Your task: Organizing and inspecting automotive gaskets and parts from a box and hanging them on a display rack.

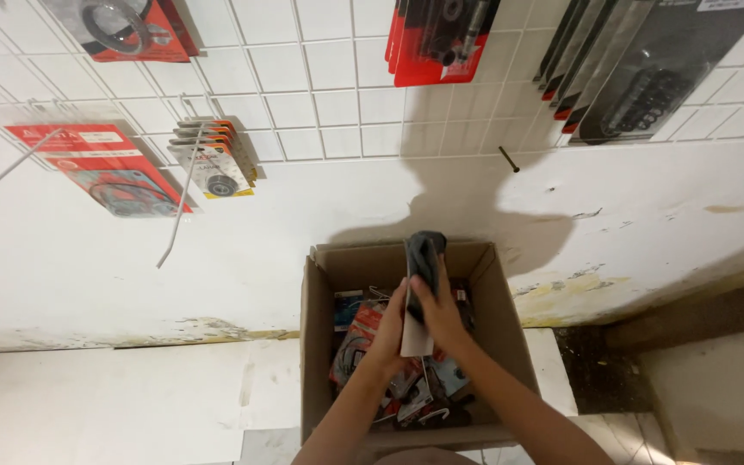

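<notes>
two hands on one packet above the open box

white wall fills most of what we see from the head camera, with a white wire grid (pixel 320 77) fixed across its upper part. we take the cardboard box (pixel 319 344) on the pale floor as our landmark; it stands open against the foot of the wall, full of mixed packaged parts (pixel 363 344) in red, blue and clear wrapping.

above the box's open top, both our hands meet on a dark grey packet with a white card back (pixel 424 258). our left hand (pixel 392 331) is curled around the lower part of the packet from the left, fingers pressed against the card. our right hand (pixel 439 314) is wrapped over the packet's front, fingers closed on it. the packet stands upright, its dark top rising level with the box's far rim, its white lower end just over the heap inside.

up and left of the box, a red packaged gasket set (pixel 101 168) and a stack of small orange-edged cards (pixel 215 159) hang on the grid. straight above the box hangs a red and black blister pack (pixel 437 39), and up to the right a row of long dark packs (pixel 639 69). a bare white hook (pixel 178 207) juts out left of the box.
</notes>
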